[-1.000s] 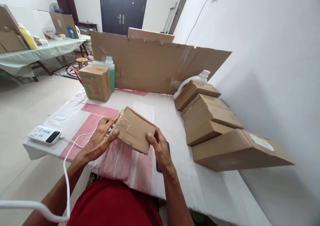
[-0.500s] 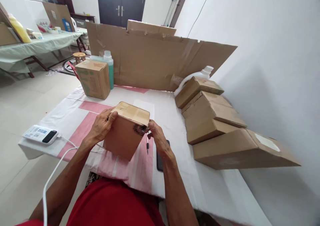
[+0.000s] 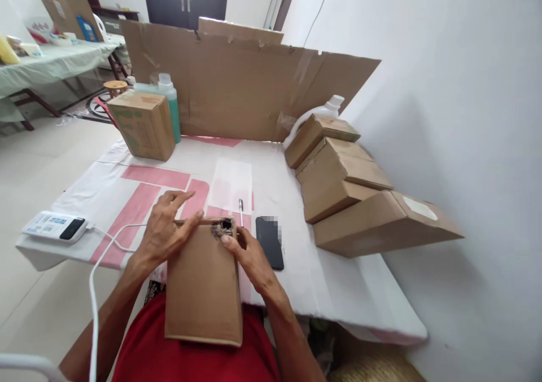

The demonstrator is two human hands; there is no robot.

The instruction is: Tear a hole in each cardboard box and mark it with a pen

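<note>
A brown cardboard box [image 3: 203, 292] leans against my red shirt, its broad face toward me. A ragged, blackened hole [image 3: 226, 224] breaks its upper right corner. My right hand [image 3: 248, 252] grips the right edge just below this hole, thumb on the face and fingers behind. At the upper left corner, my left hand [image 3: 169, 224] has its fingers spread over the top edge, and its thumb touches the box. Beyond the box lie a pen [image 3: 241, 206] and a sheet of white paper [image 3: 231, 181]. A black phone [image 3: 269, 241] rests right of my right hand.
Several cardboard boxes [image 3: 339, 201] line the table's right side beside a white jug [image 3: 313, 117]. At the back left stand another box [image 3: 146, 128] and a green-liquid bottle [image 3: 173, 111]. A cardboard panel [image 3: 237, 88] closes the back. A white cable [image 3: 95, 297] runs from a device [image 3: 55, 227].
The box has come down toward my body and turned its broad face up to me. My left fingers have spread off its top, and my right thumb has moved onto the face.
</note>
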